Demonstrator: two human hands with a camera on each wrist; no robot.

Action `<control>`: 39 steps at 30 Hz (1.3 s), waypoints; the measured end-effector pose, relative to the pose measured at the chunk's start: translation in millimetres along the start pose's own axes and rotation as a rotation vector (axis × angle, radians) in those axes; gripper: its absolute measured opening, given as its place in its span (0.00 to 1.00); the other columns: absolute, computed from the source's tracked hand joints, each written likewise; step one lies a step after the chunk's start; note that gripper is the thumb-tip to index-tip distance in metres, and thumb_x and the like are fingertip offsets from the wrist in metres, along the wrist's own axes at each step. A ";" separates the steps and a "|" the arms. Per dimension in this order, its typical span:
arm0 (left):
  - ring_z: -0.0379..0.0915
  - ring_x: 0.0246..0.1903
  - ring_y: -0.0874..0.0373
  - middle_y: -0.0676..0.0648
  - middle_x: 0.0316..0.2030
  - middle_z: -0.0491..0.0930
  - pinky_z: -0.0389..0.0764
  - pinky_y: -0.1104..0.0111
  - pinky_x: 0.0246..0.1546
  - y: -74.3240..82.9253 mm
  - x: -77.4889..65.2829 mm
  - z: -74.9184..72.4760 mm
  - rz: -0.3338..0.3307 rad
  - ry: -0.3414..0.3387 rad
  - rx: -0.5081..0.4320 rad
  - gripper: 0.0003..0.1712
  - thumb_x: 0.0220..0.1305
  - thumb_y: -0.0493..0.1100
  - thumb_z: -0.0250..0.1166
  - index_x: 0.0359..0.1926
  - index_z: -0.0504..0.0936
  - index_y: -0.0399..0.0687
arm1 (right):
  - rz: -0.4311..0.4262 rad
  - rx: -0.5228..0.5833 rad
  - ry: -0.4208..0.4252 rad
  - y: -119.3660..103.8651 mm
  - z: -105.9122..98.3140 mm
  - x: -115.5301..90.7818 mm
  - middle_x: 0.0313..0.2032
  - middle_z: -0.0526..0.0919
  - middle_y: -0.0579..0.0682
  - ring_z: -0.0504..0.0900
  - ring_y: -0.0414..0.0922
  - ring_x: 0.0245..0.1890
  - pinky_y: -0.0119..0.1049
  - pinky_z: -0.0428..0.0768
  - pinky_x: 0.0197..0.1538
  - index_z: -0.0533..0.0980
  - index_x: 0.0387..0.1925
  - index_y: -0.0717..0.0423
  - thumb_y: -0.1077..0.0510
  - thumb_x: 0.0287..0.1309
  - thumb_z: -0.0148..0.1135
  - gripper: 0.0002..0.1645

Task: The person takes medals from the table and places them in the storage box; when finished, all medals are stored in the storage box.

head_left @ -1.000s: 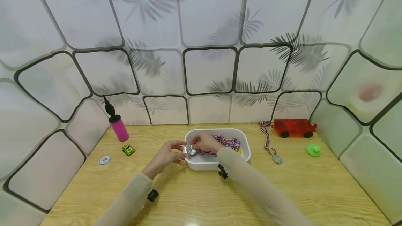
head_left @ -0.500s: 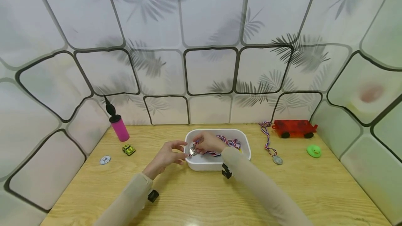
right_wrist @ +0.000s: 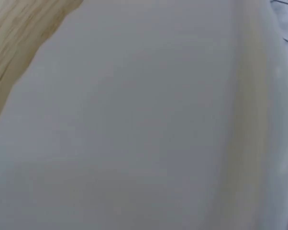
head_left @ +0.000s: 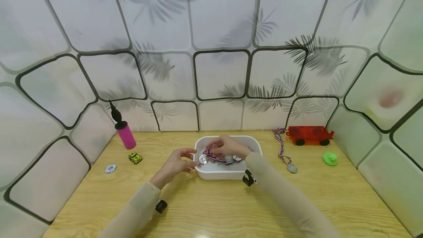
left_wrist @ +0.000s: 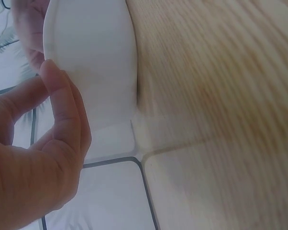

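A white plastic bin (head_left: 219,175) stands on the table, holding several medals on striped ribbons. At its left end my left hand (head_left: 176,164) holds the rim with bent fingers and thumb; the left wrist view shows fingertips (left_wrist: 50,74) on the rim. My right hand (head_left: 228,146) is inside the bin, its fingers curled down on the medal ribbons (head_left: 208,153); its fingertips are partly hidden. A silver medal (head_left: 203,159) lies at the bin's left end, and more silver medals (head_left: 229,159) lie under the right hand. The right wrist view shows mostly the bin's outer wall (right_wrist: 134,115).
Right of the bin lie a ribboned medal (head_left: 292,168), a red toy wagon (head_left: 308,135) and a green rubber duck (head_left: 330,158). On the left are a pink cylinder with a black top (head_left: 126,137), a small yellow toy car (head_left: 135,157) and a poker chip (head_left: 110,168).
My right hand has let go of the silver medal at the bin's left end and shifted right and back onto the ribbons. More medals now show beneath it. The left hand stays put.
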State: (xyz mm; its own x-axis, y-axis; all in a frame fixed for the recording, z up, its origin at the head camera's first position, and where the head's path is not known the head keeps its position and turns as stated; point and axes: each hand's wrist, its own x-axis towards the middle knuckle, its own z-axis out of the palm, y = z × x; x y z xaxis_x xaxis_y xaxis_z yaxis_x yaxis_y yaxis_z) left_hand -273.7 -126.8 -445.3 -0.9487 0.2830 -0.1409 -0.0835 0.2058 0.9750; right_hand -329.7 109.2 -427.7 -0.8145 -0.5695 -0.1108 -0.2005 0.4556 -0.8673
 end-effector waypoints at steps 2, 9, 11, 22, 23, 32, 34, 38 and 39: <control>0.77 0.28 0.57 0.35 0.45 0.73 0.87 0.66 0.31 0.1 -0.4 0.1 -0.002 -0.001 -0.005 0.29 0.57 0.27 0.66 0.61 0.73 0.33 | -0.021 0.002 -0.016 3.0 -5.2 -3.5 0.44 0.85 0.64 0.84 0.48 0.31 0.39 0.86 0.35 0.77 0.56 0.66 0.64 0.64 0.61 0.19; 0.77 0.28 0.56 0.37 0.43 0.73 0.87 0.65 0.31 0.5 -0.4 0.7 -0.003 0.008 -0.010 0.29 0.56 0.26 0.67 0.61 0.74 0.33 | -0.015 -0.024 0.024 6.4 -28.0 -24.8 0.45 0.84 0.65 0.80 0.58 0.38 0.43 0.83 0.38 0.77 0.57 0.60 0.58 0.66 0.60 0.20; 0.77 0.28 0.56 0.38 0.43 0.73 0.87 0.65 0.31 0.3 -0.1 0.9 -0.005 0.012 -0.008 0.30 0.55 0.27 0.67 0.61 0.74 0.33 | -0.001 -0.027 0.040 9.0 -35.5 -30.4 0.47 0.84 0.64 0.80 0.58 0.41 0.43 0.82 0.39 0.77 0.58 0.58 0.57 0.67 0.59 0.20; 0.76 0.29 0.57 0.37 0.44 0.73 0.87 0.65 0.31 1.3 -0.1 0.9 -0.013 0.013 0.000 0.29 0.56 0.27 0.67 0.61 0.74 0.33 | 0.017 0.015 0.102 23.0 -67.5 -61.9 0.47 0.82 0.65 0.74 0.44 0.26 0.36 0.78 0.29 0.75 0.57 0.65 0.54 0.66 0.61 0.24; 0.76 0.29 0.56 0.37 0.44 0.73 0.87 0.65 0.31 1.4 -0.1 0.8 -0.014 0.014 0.000 0.30 0.56 0.27 0.67 0.61 0.74 0.34 | 0.021 0.030 0.105 24.1 -69.6 -65.2 0.47 0.82 0.66 0.73 0.45 0.26 0.36 0.78 0.28 0.75 0.58 0.65 0.54 0.66 0.61 0.24; 0.77 0.29 0.56 0.38 0.43 0.74 0.87 0.66 0.30 1.4 1.0 0.0 -0.016 0.022 0.017 0.29 0.56 0.28 0.68 0.60 0.75 0.35 | 0.029 0.110 0.186 45.3 -86.2 -88.9 0.51 0.82 0.65 0.77 0.43 0.34 0.31 0.78 0.28 0.73 0.58 0.69 0.57 0.64 0.63 0.26; 0.77 0.29 0.56 0.38 0.43 0.74 0.87 0.66 0.31 1.4 1.2 -0.1 -0.017 0.022 0.017 0.29 0.56 0.28 0.68 0.61 0.75 0.35 | 0.014 0.102 0.190 47.7 -88.9 -94.5 0.51 0.81 0.67 0.77 0.42 0.33 0.31 0.78 0.28 0.72 0.58 0.71 0.58 0.65 0.62 0.25; 0.77 0.28 0.57 0.38 0.43 0.74 0.87 0.66 0.30 1.0 1.2 0.1 -0.011 0.013 0.011 0.29 0.56 0.27 0.67 0.61 0.75 0.34 | 0.030 0.097 0.205 53.7 -95.1 -106.5 0.50 0.81 0.68 0.77 0.43 0.33 0.30 0.77 0.27 0.73 0.57 0.71 0.58 0.65 0.61 0.25; 0.77 0.28 0.57 0.38 0.43 0.74 0.86 0.66 0.30 0.9 1.2 0.3 -0.010 0.010 0.009 0.29 0.56 0.27 0.67 0.61 0.74 0.33 | 0.038 0.092 0.208 55.5 -97.1 -110.0 0.50 0.81 0.68 0.77 0.42 0.33 0.30 0.77 0.27 0.73 0.57 0.71 0.58 0.65 0.62 0.25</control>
State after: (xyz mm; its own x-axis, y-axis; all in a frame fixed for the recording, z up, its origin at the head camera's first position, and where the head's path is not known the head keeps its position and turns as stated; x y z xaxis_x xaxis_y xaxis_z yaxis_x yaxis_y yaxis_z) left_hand -274.8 -126.0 -444.7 -0.9508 0.2717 -0.1490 -0.0903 0.2168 0.9720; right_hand -304.1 263.5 -416.5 -0.9173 -0.3950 -0.0500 -0.1247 0.4044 -0.9060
